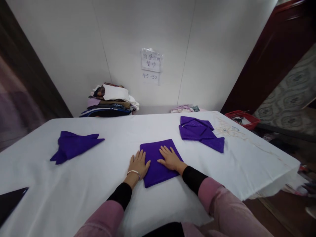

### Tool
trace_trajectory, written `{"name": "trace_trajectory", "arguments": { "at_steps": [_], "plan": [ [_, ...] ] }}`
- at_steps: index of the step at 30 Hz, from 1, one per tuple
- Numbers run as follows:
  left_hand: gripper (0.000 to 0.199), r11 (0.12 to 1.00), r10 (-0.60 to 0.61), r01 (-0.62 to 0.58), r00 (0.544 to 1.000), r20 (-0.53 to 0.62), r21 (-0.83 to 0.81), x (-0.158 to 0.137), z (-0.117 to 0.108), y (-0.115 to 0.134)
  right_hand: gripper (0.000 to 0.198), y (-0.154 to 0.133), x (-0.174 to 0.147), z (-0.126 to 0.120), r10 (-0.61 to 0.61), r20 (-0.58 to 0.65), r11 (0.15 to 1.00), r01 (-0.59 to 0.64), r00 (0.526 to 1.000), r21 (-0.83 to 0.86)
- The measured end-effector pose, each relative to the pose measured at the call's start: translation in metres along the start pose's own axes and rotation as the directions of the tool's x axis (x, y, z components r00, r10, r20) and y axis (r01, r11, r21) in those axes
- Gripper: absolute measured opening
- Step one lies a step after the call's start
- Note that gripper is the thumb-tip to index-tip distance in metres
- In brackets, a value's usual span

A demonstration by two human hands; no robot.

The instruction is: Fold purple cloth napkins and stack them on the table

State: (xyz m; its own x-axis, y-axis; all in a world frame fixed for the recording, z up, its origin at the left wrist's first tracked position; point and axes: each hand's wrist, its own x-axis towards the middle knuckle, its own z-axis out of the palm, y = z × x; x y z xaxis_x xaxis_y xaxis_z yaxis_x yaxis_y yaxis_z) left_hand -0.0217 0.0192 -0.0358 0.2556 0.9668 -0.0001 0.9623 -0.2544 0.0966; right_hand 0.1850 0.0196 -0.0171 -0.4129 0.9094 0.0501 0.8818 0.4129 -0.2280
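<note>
Purple square: The flat purple cloth [154,157] lay at the centre of the frame, a little below the middle. Its lower edge seemed to show more than one layer.
Left hand: The left hand [138,164] was spread palm down at the left edge of the cloth, with its fingertips pointing up the frame.
Right hand: The right hand [171,159] rested palm down on the right half of the cloth, its fingers apart.
Grip: Both hands were open; neither one pinched or gripped the fabric, they only touched it from above.
Step in hand: In my judgement, this was the smoothing and squaring of the cloth against the white tablecloth [103,177].
Next move: I would judge that any further fold called for one palm to keep the square steady, while the other hand took a single edge or corner between thumb and finger, without dragging the layers below.
Shaped purple pieces: A pointed purple piece [74,146] lay at the left of the frame, and a many-cornered purple piece [197,129] at the upper right of the table, both well apart from the hands.
</note>
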Motion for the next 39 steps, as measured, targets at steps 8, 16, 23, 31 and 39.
{"name": "trace_trajectory", "arguments": {
  "at_steps": [8,16,23,31,39],
  "plan": [
    [0.061,1.0,0.01,-0.01,0.999,-0.04,0.0,0.008,0.006,-0.005,0.071,-0.022,-0.041,-0.007,-0.033,0.006,0.997,0.032,0.999,0.066],
    [0.059,0.977,0.1,-0.132,0.978,-0.185,-0.166,-0.017,-0.004,-0.002,0.07,-0.022,-0.077,-0.02,-0.013,-0.016,0.985,0.016,1.0,0.173],
    [0.025,0.855,0.486,-0.512,0.845,-0.221,-0.076,-0.078,0.002,0.021,0.068,0.007,-0.118,-0.019,0.03,0.012,0.977,-0.032,0.999,0.211],
    [0.032,0.892,0.451,-0.451,0.885,-0.118,0.03,-0.064,-0.012,-0.028,0.071,-0.024,-0.129,-0.014,0.021,0.072,0.972,-0.037,0.997,0.231],
    [0.032,0.933,0.337,-0.356,0.915,-0.223,-0.05,-0.055,-0.001,-0.108,0.07,-0.071,-0.137,-0.01,-0.151,0.082,0.945,0.119,0.985,0.306]
  ]
}}
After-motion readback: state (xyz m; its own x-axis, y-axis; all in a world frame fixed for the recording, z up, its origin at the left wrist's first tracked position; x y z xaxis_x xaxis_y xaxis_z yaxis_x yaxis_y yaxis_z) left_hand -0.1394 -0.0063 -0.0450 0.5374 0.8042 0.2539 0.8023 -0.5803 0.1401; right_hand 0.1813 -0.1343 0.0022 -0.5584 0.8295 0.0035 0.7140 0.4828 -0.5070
